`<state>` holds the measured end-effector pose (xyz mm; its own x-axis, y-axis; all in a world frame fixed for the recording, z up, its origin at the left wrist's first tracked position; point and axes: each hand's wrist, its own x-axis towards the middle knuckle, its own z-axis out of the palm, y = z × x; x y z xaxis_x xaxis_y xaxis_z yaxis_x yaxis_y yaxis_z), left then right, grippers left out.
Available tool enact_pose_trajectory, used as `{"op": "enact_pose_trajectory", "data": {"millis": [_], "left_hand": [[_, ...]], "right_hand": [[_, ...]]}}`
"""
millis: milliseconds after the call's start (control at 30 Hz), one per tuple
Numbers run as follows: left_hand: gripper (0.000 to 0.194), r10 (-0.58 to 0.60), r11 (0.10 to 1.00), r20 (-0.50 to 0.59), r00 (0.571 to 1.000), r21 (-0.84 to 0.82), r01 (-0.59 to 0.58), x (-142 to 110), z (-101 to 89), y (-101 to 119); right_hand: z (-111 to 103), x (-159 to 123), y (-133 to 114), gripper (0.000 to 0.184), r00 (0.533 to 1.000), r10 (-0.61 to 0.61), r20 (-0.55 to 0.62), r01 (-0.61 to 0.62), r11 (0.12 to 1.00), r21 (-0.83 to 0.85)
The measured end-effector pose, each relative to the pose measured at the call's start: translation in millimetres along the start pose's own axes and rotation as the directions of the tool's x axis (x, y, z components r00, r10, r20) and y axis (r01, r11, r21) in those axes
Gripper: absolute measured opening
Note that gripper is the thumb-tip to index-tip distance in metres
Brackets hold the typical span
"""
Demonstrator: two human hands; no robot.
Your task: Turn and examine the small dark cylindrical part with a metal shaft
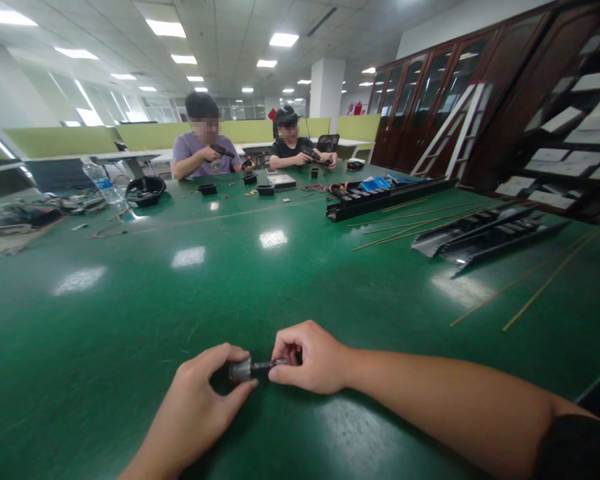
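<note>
Left hand (pixel 195 393): thumb and forefinger curve around a dull metal cylinder (pixel 241 371), parted by about its width — right hand (pixel 317 360): thumb and fingertips pinch nearly closed at the far end of the slim dark shaft (pixel 263 365) projecting from it. The piece sits low over the near green tabletop (pixel 220 287), contact indeterminable; beyond, to the right, lie thin rods (pixel 530 301) and black channels (pixel 480 237) — across the table, two people (pixel 193 152) hold dark tools (pixel 223 151).
</note>
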<state>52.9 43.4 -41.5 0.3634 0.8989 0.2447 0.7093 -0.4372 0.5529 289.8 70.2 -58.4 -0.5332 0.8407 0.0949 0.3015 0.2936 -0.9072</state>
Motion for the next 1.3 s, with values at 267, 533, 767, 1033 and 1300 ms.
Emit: {"op": "enact_pose_trajectory", "data": {"millis": [267,533,767,1033,1300], "left_hand": [[0.019,0.012,1.0,-0.009,1.0,0.004,-0.012,1.4,-0.4,1.5],[0.021,0.012,1.0,-0.009,1.0,0.014,-0.012,0.9,-0.7,1.1],[0.022,0.021,0.999,0.004,1.0,0.034,-0.021,0.5,-2.0,-0.5],[0.022,0.019,0.999,0.01,1.0,0.04,-0.019,0.6,-3.5,-0.4],[0.022,0.014,0.999,0.014,1.0,0.04,-0.014,0.6,-8.2,-1.5]], "right_hand": [[-0.8,-0.8,-2.0,0.021,1.0,-0.01,-0.014,0.01,1.0,0.001],[-1.4,-1.7,-2.2,0.021,1.0,-0.013,-0.022,0.013,1.0,0.003],[-1.2,-1.2,-3.3,0.021,1.0,-0.006,-0.019,0.006,1.0,-0.008],[-0.9,-0.9,-1.9,0.021,1.0,-0.007,-0.024,0.007,1.0,-0.007],[-2.1,-0.7,-2.2,0.022,1.0,-0.002,-0.028,0.002,1.0,0.011]]}}
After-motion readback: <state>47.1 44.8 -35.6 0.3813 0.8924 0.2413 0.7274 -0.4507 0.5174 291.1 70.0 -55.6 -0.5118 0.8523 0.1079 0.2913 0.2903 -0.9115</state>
